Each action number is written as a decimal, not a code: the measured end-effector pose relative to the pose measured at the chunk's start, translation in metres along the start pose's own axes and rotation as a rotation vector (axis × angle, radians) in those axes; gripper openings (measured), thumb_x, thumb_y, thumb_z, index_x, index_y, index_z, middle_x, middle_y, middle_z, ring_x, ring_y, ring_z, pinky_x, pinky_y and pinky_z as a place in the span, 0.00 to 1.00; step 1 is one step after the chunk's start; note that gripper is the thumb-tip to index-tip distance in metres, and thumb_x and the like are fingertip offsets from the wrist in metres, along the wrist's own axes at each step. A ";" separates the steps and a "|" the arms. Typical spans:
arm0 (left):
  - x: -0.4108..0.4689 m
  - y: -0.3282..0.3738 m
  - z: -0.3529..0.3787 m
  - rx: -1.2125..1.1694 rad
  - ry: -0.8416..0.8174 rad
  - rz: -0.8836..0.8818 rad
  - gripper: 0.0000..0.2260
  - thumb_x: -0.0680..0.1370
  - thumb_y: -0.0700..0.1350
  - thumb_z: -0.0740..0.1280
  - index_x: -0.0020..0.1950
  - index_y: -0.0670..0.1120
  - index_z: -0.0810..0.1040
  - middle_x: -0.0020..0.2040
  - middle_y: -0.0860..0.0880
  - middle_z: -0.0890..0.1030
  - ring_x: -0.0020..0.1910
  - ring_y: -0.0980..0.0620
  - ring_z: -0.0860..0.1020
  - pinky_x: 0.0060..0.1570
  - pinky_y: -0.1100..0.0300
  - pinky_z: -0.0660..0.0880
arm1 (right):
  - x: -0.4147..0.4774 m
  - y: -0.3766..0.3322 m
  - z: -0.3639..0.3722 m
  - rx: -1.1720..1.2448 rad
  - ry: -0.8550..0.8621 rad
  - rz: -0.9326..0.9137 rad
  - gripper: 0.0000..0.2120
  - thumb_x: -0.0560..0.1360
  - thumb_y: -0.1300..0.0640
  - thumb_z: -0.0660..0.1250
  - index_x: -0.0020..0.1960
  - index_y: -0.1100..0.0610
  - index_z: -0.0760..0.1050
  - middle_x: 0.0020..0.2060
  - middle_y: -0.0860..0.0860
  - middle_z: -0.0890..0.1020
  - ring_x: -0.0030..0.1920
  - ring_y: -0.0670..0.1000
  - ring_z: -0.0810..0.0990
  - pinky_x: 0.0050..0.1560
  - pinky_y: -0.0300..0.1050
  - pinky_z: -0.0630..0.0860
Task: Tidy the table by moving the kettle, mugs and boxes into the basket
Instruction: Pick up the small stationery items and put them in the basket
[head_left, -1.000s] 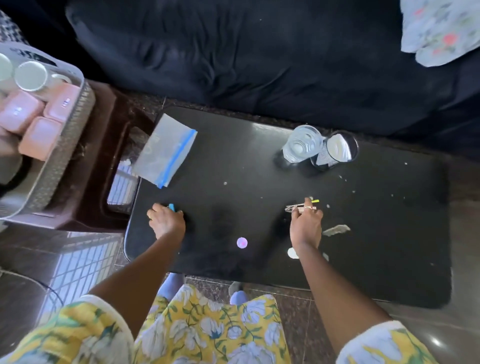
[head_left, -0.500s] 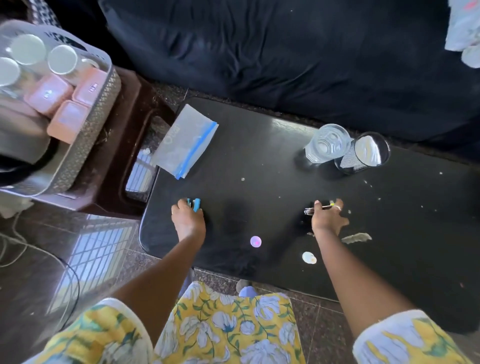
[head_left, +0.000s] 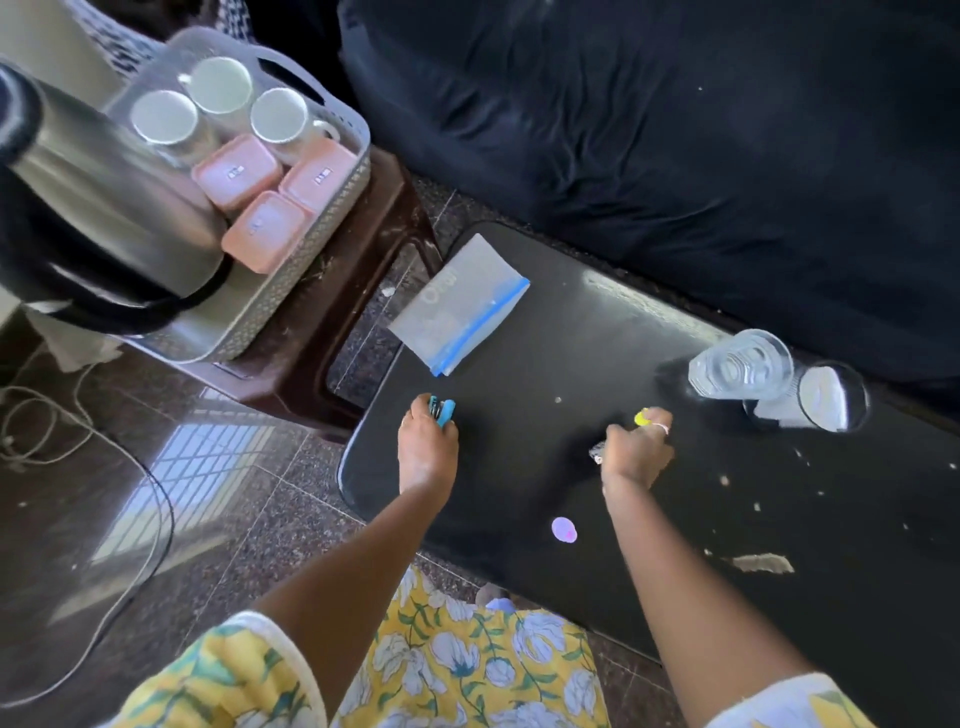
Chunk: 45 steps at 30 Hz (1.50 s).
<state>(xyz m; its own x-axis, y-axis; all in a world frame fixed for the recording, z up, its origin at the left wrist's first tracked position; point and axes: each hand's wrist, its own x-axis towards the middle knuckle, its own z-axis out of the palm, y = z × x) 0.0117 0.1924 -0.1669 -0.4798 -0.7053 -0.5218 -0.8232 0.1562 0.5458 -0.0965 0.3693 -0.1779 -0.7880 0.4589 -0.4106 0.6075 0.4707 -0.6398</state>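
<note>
A grey basket (head_left: 311, 244) stands on a dark stool at the upper left. It holds a steel kettle (head_left: 104, 197), three white mugs (head_left: 223, 93) and three pink boxes (head_left: 260, 228). On the black table (head_left: 571, 322), my left hand (head_left: 428, 447) is shut on small blue clips (head_left: 441, 410). My right hand (head_left: 636, 449) grips a small metal item with a yellow tip (head_left: 643, 417) just above the tabletop.
A clear zip bag with a blue seal (head_left: 460, 306) lies at the table's left end. Two glasses (head_left: 743, 364) (head_left: 826, 400) stand at the far edge by the dark sofa (head_left: 675, 130). Cables (head_left: 78, 441) trail on the tiled floor. Crumbs dot the tabletop's right part.
The view has swung left and the basket with the kettle now fills the upper left. Both hands keep their small items and sit further left on the table.
</note>
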 end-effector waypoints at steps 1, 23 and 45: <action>0.003 0.003 -0.006 -0.017 0.015 0.015 0.18 0.77 0.39 0.63 0.67 0.43 0.68 0.62 0.41 0.76 0.60 0.43 0.74 0.59 0.53 0.70 | -0.012 -0.012 0.012 0.026 -0.030 -0.059 0.17 0.67 0.72 0.60 0.53 0.59 0.71 0.33 0.52 0.72 0.27 0.56 0.76 0.24 0.30 0.71; 0.086 0.017 -0.211 -0.403 0.605 -0.338 0.19 0.76 0.40 0.62 0.67 0.48 0.72 0.55 0.40 0.79 0.56 0.40 0.76 0.57 0.49 0.74 | -0.240 -0.231 0.224 -0.127 -0.906 -0.298 0.14 0.70 0.59 0.71 0.55 0.61 0.77 0.45 0.59 0.79 0.52 0.64 0.80 0.53 0.62 0.78; 0.120 0.003 -0.216 0.029 0.169 -0.215 0.08 0.75 0.33 0.59 0.51 0.37 0.74 0.52 0.34 0.79 0.53 0.35 0.78 0.47 0.48 0.73 | -0.248 -0.253 0.264 -0.904 -0.930 -0.710 0.16 0.78 0.62 0.59 0.64 0.65 0.71 0.63 0.62 0.76 0.64 0.59 0.75 0.61 0.50 0.75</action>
<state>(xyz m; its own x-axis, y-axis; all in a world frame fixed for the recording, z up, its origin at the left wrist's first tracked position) 0.0169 -0.0408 -0.0860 -0.2380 -0.8293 -0.5056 -0.9100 0.0085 0.4145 -0.0813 -0.0631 -0.0855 -0.5076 -0.5361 -0.6745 -0.3444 0.8438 -0.4115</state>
